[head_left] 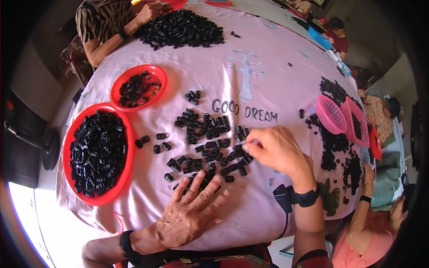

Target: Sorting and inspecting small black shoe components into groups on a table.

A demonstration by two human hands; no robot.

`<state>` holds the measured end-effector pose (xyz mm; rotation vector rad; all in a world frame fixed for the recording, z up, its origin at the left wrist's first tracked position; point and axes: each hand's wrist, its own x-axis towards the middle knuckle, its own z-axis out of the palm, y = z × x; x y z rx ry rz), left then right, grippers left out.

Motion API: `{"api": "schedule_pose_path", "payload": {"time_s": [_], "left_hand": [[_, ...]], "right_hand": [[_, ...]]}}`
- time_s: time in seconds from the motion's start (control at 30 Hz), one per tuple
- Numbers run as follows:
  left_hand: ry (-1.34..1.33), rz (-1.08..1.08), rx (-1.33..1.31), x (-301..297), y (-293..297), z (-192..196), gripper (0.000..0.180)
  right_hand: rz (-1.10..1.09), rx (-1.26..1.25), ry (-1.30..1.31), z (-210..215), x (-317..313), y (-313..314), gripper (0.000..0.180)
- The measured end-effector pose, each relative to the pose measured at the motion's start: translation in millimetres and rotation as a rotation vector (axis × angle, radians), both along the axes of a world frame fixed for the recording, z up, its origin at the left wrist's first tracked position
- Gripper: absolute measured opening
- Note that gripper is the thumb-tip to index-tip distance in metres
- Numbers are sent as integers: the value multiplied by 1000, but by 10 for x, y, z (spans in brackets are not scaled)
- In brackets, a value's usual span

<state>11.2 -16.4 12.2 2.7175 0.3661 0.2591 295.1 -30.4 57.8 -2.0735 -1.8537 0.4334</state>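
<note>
Short black plastic tube-like pieces (pixel 209 127) lie loosely spread in front of me on a pink cloth. My left hand (pixel 190 216) rests open with its fingers apart, the fingertips over several pieces at the near edge of the spread. Bent inward, the fingers of my right hand (pixel 278 152) pinch together at the right side of the spread, beside other black pieces. Whatever lies between those fingertips is too small or hidden to make out. Left of the spread stands a large red basin (pixel 130 167) heaped with the same black pieces.
A smaller red bowl (pixel 165 85) behind the basin holds small black bits. Across the table a person's arm (pixel 109 47) is beside a big black heap (pixel 181 29). Pink baskets (pixel 330 114) and more black piles (pixel 333 138) stand right, near another person's hand (pixel 368 176).
</note>
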Motion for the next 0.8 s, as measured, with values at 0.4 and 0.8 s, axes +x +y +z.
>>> {"api": "schedule_pose_path", "payload": {"time_s": [0.4,0.8], "left_hand": [[79,-425,212,-210,-322,-94,73],[76,-491,167,-176,-283,134,56]], "right_hand": [[-149,117,-242,-203,-113,-1021,39],[-186,288,-202,-368,-102,-1146,32]]}}
